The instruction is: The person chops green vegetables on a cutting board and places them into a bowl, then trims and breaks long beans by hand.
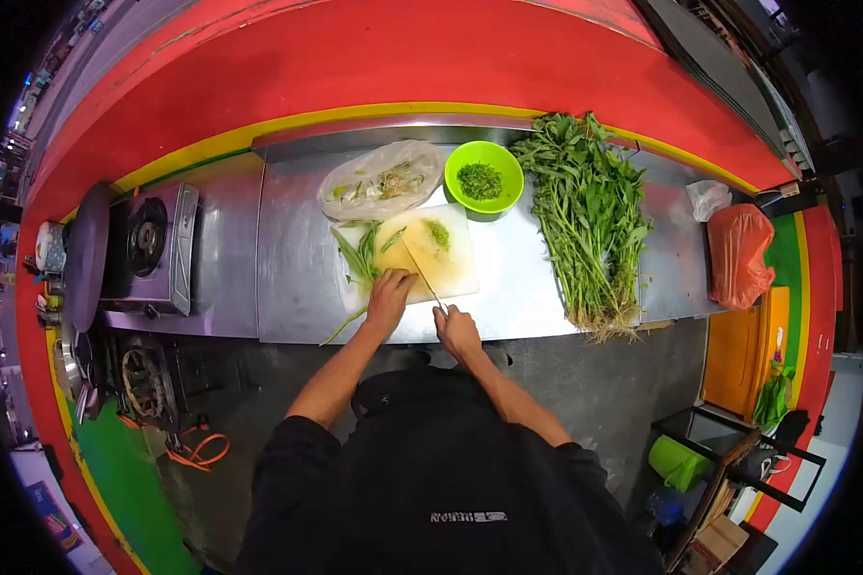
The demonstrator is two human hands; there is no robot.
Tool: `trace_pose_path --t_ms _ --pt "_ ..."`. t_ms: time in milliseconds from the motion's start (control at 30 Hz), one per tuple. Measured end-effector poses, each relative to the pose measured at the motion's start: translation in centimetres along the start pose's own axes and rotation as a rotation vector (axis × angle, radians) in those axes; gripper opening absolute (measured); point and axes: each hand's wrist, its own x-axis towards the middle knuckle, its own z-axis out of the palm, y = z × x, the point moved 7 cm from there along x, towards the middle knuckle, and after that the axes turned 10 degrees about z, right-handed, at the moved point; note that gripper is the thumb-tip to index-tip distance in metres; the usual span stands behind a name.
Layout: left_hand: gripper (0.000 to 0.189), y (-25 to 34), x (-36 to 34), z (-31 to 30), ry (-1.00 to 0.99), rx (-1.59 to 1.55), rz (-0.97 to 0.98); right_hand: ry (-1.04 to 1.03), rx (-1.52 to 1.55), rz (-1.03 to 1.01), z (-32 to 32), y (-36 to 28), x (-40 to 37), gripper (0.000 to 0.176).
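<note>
My right hand (458, 331) grips the handle of a kitchen knife (420, 264), whose blade points up and left across a cutting board (462, 273). Left of the blade, my left hand (390, 293) rests at the board's near side, its fingers curled over some leafy greens (361, 257). A long stem (343, 327) sticks out below that hand toward the table edge. A cut leaf piece (393, 239) lies by the knife tip. To the right of the blade sits a small heap of finely chopped greens (438, 234). What lies directly under my left fingers is hidden.
Behind the board are a clear plastic bag (382, 182) with trimmings and a green bowl (484, 177) holding chopped greens. A large rooted bunch (593, 220) lies right on the metal counter (288, 278). A gas stove (151, 244) stands left, a red bag (740, 257) far right.
</note>
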Motion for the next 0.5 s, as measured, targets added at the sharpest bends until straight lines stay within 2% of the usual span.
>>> trace_pose_path --t_ms 500 --pt "0.032 -0.2 0.1 -0.2 0.026 -0.024 -0.012 -0.014 0.003 -0.003 0.5 -0.5 0.2 0.048"
